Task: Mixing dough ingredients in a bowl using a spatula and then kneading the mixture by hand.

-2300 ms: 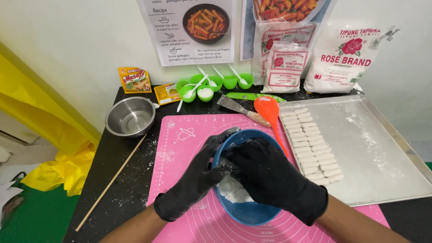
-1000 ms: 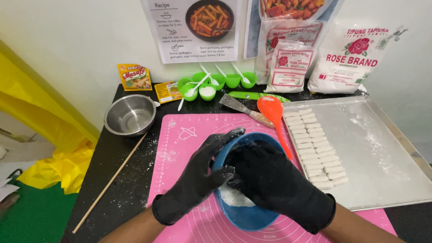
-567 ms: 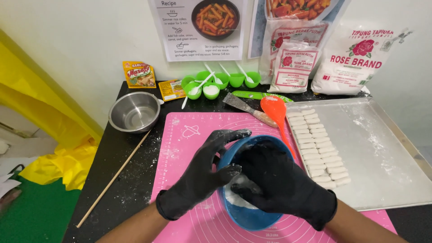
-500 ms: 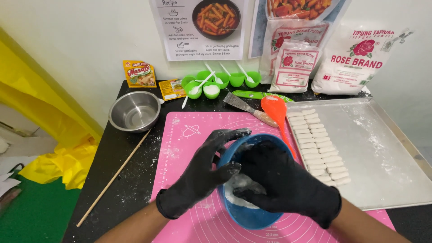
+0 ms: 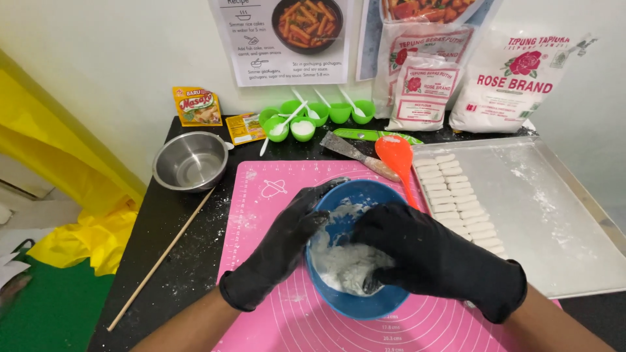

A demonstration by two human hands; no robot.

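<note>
White dough (image 5: 349, 264), wet and unformed, is kneaded in the blue bowl (image 5: 355, 306) at the table's near edge. Left hand (image 5: 277, 251) grips the rim; right hand (image 5: 427, 257) is curled into the dough. Shaped pieces (image 5: 456, 202) fill part of the tray (image 5: 554, 215).

We drew our right hand (image 5: 433, 257) back toward the near rim of the blue bowl (image 5: 355, 301), so more of the white dough (image 5: 345, 264) came into sight. Our left hand (image 5: 277, 251) slid lower along the bowl's left side, its fingers (image 5: 319, 195) hooking the far rim instead of reaching above it.
</note>
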